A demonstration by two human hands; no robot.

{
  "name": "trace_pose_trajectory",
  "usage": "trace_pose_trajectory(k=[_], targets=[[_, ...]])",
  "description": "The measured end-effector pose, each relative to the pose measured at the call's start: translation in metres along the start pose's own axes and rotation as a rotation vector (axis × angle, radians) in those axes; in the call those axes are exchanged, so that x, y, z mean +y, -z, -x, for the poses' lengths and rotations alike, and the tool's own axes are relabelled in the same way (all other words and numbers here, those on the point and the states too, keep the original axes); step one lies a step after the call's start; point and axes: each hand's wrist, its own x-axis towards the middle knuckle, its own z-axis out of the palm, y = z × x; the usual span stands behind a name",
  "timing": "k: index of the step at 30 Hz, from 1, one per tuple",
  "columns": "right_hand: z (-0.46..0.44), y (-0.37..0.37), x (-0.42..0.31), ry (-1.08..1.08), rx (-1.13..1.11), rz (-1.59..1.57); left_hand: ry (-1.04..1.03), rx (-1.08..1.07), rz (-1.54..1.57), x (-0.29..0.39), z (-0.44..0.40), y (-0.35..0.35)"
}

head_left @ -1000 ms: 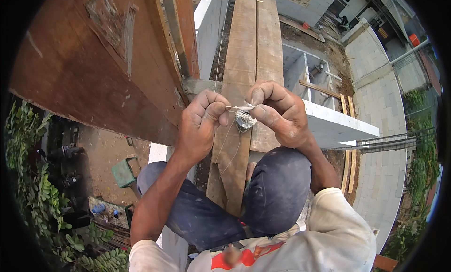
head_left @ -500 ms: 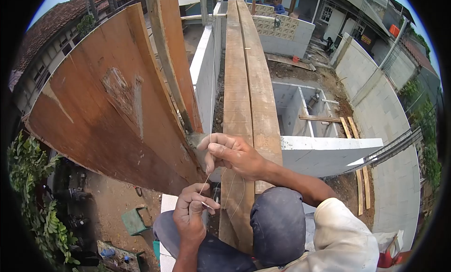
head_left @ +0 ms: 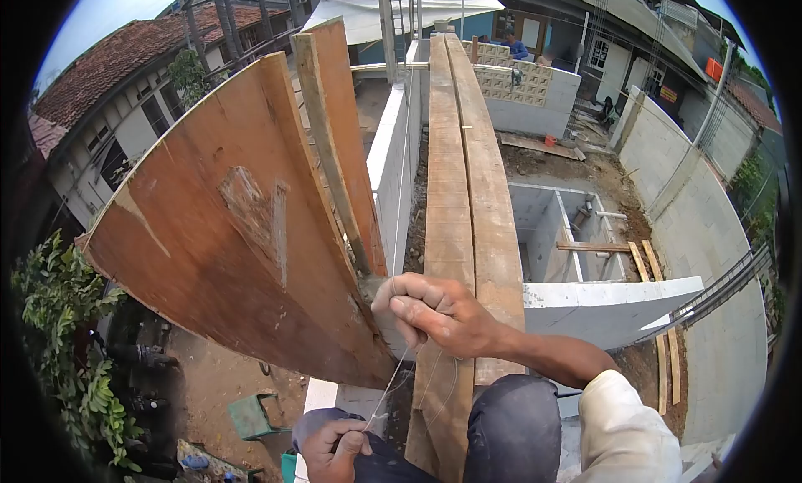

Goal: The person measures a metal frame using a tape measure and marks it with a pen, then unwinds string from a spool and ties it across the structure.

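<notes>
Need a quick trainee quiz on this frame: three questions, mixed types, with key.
1. Which sits higher in the picture, the left hand or the right hand?
2. True or false: the string stretches between the fingers of both hands.
3. Multiple choice: what colour is the large curved-looking panel to the left of the wooden planks?
A) white
B) reddish-brown
C) green

Key: 1. The right hand. 2. True. 3. B.

Thin string [head_left: 388, 391] (pale), nearly straight, slanting between right fingers [head_left: 424, 294] and left fingers [head_left: 348, 445].
</notes>
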Motion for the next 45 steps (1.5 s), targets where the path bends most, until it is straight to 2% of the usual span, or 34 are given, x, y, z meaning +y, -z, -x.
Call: trace_pose_trajectory(k=[4,7,9,11,13,16,22,27,29,31,33,35,36,39,40,41,43,45], targets=[[-0.029,-0.009,-0.047,0.077,-0.053,-0.141,0.005,0.100,0.023,0.039,0.015,0.015],[-0.065,-0.023,-0.099,0.120,-0.079,-0.185,0.051,0.178,0.022,0.096,0.019,0.017],[-0.094,-0.033,-0.132,0.150,-0.081,-0.194,-0.003,0.294,0.018,0.125,0.024,0.020],[-0.120,-0.046,-0.174,0.226,-0.060,-0.166,-0.027,0.354,-0.009,0.155,0.023,0.026],[-0.147,-0.055,-0.215,0.212,-0.055,-0.156,-0.049,0.442,0.042,0.192,0.022,0.036],[-0.189,-0.068,-0.258,0.232,-0.073,-0.039,0.043,0.528,0.118,0.271,0.008,0.037],[-0.234,-0.091,-0.318,-0.011,-0.126,0.058,0.183,0.611,0.069,0.364,-0.002,0.048],[-0.246,-0.100,-0.312,-0.161,-0.180,0.068,0.375,0.634,-0.115,0.406,0.003,0.053],[-0.243,-0.092,-0.319,-0.307,-0.244,0.102,0.343,0.616,-0.218,0.413,0.009,0.057],[-0.240,-0.082,-0.318,-0.346,-0.237,0.112,0.467,0.660,-0.095,0.418,0.015,0.062],[-0.245,-0.056,-0.327,-0.467,-0.445,0.273,0.482,0.659,-0.073,0.426,0.018,0.067],[-0.254,-0.023,-0.343,-0.554,-0.470,0.347,0.494,0.645,-0.081,0.430,0.019,0.074],[-0.258,-0.006,-0.340,-0.488,-0.372,0.384,0.401,0.690,0.109,0.388,0.039,0.085],[-0.282,0.045,-0.324,-0.375,-0.019,0.517,0.360,0.691,0.108,0.394,0.035,0.091],[-0.294,0.065,-0.309,-0.255,0.074,0.607,0.457,0.603,-0.154,0.441,0.018,0.091],[-0.306,0.083,-0.294,-0.135,0.163,0.696,0.463,0.597,-0.151,0.449,0.013,0.095],[-0.331,0.109,-0.283,0.036,0.195,0.896,0.335,0.576,-0.275,0.453,0.009,0.101],[-0.355,0.124,-0.275,0.097,0.248,0.952,0.314,0.558,-0.278,0.445,0.017,0.114]])
